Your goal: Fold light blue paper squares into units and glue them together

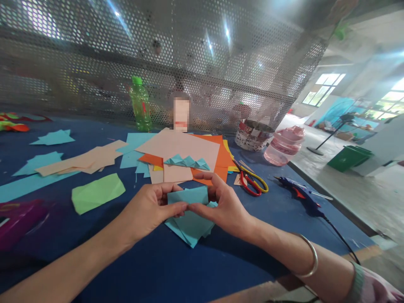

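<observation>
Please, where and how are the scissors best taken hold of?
Probably by the handles of the scissors, with the right hand coming from the near right: the handles lie toward that side, while the blades point away, near the orange paper. That hand is holding blue paper, so it should be freed first.

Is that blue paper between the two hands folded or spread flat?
Folded, it seems: the blue paper forms a short, wide band between left hand and right hand. Whether it's creased sharply, I cannot tell.

A perforated grey screen backs the blue worktop; over to the right, bright windows, pale floor.
</observation>
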A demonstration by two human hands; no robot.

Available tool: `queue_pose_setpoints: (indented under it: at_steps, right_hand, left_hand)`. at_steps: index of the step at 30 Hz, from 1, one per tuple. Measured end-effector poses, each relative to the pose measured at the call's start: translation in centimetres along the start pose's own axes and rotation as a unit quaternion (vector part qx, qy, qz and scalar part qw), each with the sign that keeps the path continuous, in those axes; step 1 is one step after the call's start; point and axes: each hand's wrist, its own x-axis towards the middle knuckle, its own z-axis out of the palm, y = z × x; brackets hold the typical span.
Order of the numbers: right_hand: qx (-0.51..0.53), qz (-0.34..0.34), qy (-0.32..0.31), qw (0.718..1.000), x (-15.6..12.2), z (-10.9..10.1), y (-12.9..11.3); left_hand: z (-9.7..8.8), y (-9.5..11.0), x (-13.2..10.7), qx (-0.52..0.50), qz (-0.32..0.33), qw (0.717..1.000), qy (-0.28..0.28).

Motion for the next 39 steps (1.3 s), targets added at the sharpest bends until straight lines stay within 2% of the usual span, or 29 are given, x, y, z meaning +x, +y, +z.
queue_pose_setpoints:
  at_steps: [3, 7, 15, 19, 26, 30, 36, 39]
  right_hand:
    - [0.006, 0.01, -0.002, 1.0, -0.1, 0.1, 0.0]
    - [0.004, 0.008, -0.009, 1.0, -0.1, -0.1, -0.2]
    - [-0.006, 0.008, -0.013, 1.0, 0.3, -0.7, -0.4]
    - [-0.018, 0.009, -0.012, 1.0, 0.3, -0.8, -0.6]
    - [-0.017, -0.021, -0.025, 0.999, 0.6, -1.1, -0.7]
    - [-0.027, -0.022, 0.001, 0.999, 1.0, -1.4, -0.6]
    - [-0.041, -0.032, 0.014, 0.999, 1.4, -2.3, -0.6]
    - [-0.057, -0.03, 0.032, 0.997, 1.6, -2.7, -0.7]
  left_hand:
    - [0.2, 0.2, 0.0, -0.027, -0.034, 0.999, -0.011]
    - [0.2, 0.3, 0.3, -0.016, -0.045, 0.999, -0.006]
    - [-0.7, -0.1, 0.3, 0.128, 0.042, 0.991, -0.006]
    - [-0.9, -0.5, 0.3, 0.177, 0.062, 0.982, -0.007]
    - [-1.8, -0.4, 0.6, 0.177, 0.092, 0.98, -0.015]
    - [-2.1, -0.1, 0.6, 0.193, 0.108, 0.975, -0.018]
    - [-2.7, -0.1, 1.0, 0.224, 0.095, 0.97, -0.009]
    - [-3.2, 0.1, 1.3, 0.211, 0.095, 0.972, 0.038]
